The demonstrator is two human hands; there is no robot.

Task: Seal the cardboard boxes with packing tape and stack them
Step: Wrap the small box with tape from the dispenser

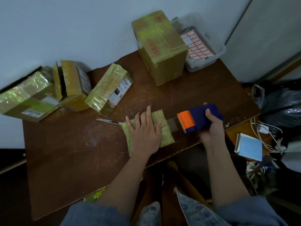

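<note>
While left hand (145,134) presses flat box (164,126) — right hand (211,126) grips dispenser (197,117).

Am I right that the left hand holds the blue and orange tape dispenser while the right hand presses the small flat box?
Not quite: the head view shows the sides swapped. The right hand holds the blue and orange tape dispenser, while the left hand presses the small flat box.
</note>
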